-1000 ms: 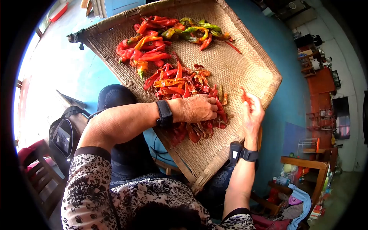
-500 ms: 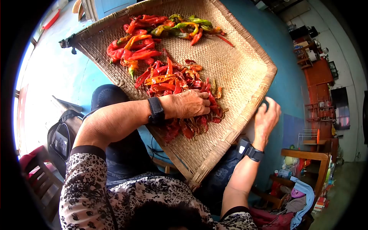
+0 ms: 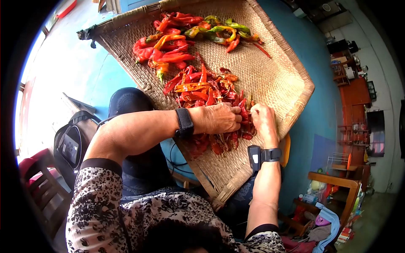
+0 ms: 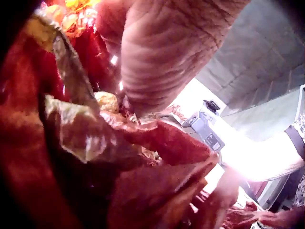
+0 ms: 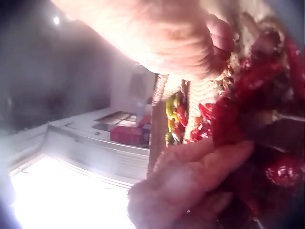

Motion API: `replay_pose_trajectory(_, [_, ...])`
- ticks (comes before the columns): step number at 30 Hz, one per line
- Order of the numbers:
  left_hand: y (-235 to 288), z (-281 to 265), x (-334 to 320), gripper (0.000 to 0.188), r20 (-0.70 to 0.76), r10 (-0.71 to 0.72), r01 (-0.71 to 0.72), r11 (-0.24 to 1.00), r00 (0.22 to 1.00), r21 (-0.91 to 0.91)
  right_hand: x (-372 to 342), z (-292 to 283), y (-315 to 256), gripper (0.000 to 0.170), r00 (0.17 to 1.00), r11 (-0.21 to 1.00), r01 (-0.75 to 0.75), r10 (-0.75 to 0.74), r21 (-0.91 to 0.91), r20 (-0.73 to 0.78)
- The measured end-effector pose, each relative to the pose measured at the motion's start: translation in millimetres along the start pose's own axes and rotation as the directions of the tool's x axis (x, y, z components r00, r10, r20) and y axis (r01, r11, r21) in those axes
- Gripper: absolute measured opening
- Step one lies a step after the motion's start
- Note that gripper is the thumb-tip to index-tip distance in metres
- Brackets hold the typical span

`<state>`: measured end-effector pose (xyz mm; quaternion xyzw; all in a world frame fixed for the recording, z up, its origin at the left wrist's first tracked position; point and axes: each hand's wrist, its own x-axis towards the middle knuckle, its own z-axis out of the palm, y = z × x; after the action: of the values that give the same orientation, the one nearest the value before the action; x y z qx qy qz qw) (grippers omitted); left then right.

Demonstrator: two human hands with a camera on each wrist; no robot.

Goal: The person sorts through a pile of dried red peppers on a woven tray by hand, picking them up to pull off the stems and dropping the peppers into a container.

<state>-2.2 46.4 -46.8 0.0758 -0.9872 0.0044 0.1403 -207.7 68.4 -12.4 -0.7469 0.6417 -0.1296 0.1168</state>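
Observation:
A heap of wrinkled dried red chili peppers (image 3: 196,87) lies on a woven tray (image 3: 278,80). My left hand (image 3: 217,118) rests on the heap's near right side, its fingers curled round some dried peppers; in the right wrist view, its fingers (image 5: 190,176) lie against dark red skins. Close beside it, my right hand (image 3: 264,120) is at the heap's right edge with bent fingers. In the right wrist view, its fingertips (image 5: 221,43) are right at some stems and peppers; I cannot tell whether they pinch one. Torn, papery peppers (image 4: 157,143) fill the left wrist view below the palm.
Glossy red peppers (image 3: 171,55) and a row of green and yellow ones (image 3: 225,30) lie farther back on the tray. An orange rim (image 3: 287,149) shows beside my right wrist. A black bag (image 3: 71,141) and a wooden chair (image 3: 46,181) stand at left.
My right hand lifted a red pepper from the heap, passed over the tray's right edge, and is now back at the heap without that pepper visible. My left hand has stayed on the heap.

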Motion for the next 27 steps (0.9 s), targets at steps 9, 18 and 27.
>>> replay_pose_trajectory(9, [-2,5,2,0.015,-0.046,-0.015,0.015,1.000,0.999,0.009,-43,-45,28,0.005,0.762,0.998,-0.002,0.037,0.055,-0.647])
replay_pose_trajectory(18, [-2,6,6,0.016,-0.014,-0.020,0.020,1.000,1.000,0.017,-73,-68,71,0.013,0.658,0.834,-0.483,0.145,-0.267,-0.739])
replay_pose_trajectory(27, [1,1,4,0.017,-0.029,-0.024,0.024,1.000,0.999,0.009,-12,-4,2,0.031,0.988,0.986,0.157,-0.157,-0.051,0.013])
